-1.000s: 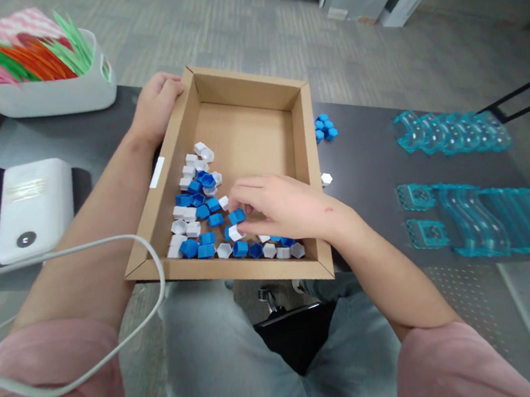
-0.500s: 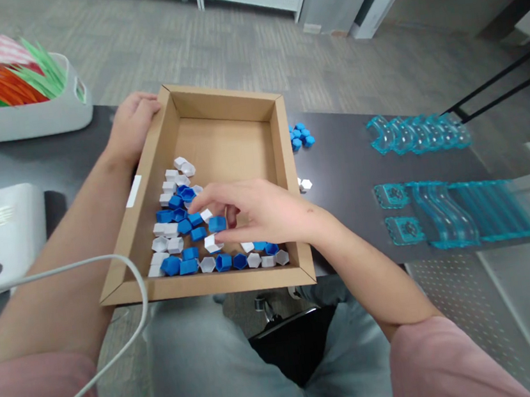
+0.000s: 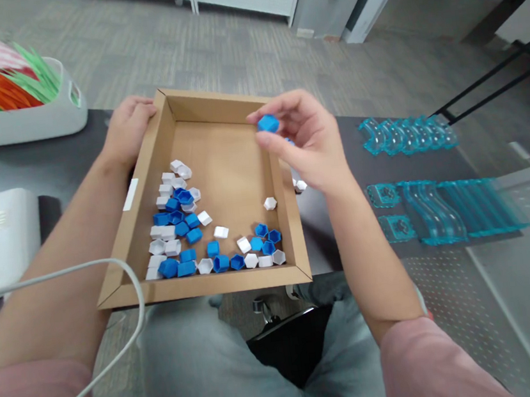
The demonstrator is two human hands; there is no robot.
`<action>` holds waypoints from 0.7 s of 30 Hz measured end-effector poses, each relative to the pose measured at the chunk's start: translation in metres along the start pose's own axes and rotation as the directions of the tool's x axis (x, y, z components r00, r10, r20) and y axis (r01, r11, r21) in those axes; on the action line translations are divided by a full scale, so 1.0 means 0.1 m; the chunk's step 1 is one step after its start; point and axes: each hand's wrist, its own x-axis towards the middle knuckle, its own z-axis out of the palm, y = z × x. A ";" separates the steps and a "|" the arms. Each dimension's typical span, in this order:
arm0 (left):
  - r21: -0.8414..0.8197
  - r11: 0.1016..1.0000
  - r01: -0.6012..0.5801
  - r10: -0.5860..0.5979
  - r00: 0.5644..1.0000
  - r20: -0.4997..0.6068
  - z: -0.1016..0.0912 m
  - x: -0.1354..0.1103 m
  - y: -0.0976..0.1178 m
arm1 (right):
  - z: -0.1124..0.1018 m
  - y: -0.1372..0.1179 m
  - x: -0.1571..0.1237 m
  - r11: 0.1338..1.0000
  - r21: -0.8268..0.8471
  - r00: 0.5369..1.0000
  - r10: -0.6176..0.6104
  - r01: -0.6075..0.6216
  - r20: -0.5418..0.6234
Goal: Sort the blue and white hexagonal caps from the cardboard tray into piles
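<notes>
Blue piece | right hand | long axis roughly sideways | facing unclear

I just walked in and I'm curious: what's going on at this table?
A person's right hand pinches a blue piece over the right side of a cardboard tray. The left hand is at the tray's left edge, near the far corner. Loose blue and white pieces lie inside, mostly along the near and left sides.
</notes>
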 end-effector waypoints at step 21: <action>0.043 0.989 0.139 -0.137 0.990 -0.041 -0.01 -0.16 0.28 | -0.77 1.31 0.11 0.729 -0.452 0.857 0.428 -0.515 -0.286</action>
